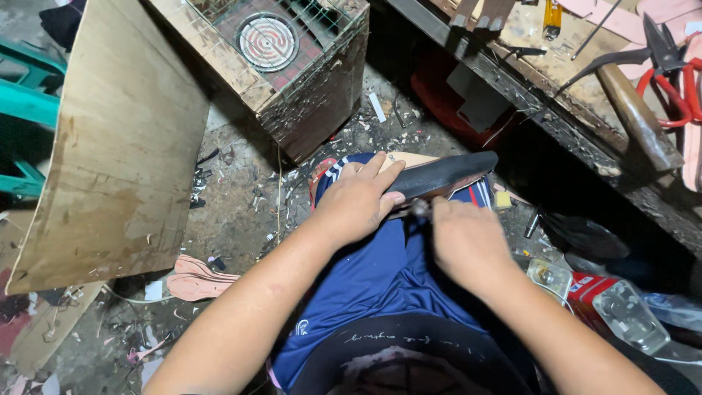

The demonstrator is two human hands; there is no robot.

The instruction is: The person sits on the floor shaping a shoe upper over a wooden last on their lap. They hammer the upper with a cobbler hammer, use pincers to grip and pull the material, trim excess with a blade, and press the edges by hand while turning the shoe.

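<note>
The left hand (356, 202) lies flat over the near end of a black shoe sole (442, 174), fingers pressing it down; its grip is clamped on the sole. The sole rests across the person's lap, over blue shorts (365, 281), with a tan layer (409, 159) showing beneath it. How the two layers join cannot be made out.

The right hand (468, 245) is closed just beside the sole's near edge. Its fingertips are turned away from the camera, so what it pinches, if anything, cannot be told; a small blurred object sits at its tip.

At lower right, a red rectangular package (589, 292) with a white label patch lies on the floor, partly covered by clear plastic blister shells (629, 314); its far side is cut off by shadow.

On the tabletop (570, 66) at upper right lie a hammer (636, 113) with a wooden handle and red-handled pliers (676, 73), the latter cut by the frame edge. The space under the tabletop is too dark to read.

A leaning plywood board (117, 139) hides the floor behind it at left. A wooden box (307, 95) carries a wire grille (281, 25) over a round coil. A pink insole (197, 278) lies on the littered floor (241, 205).
</note>
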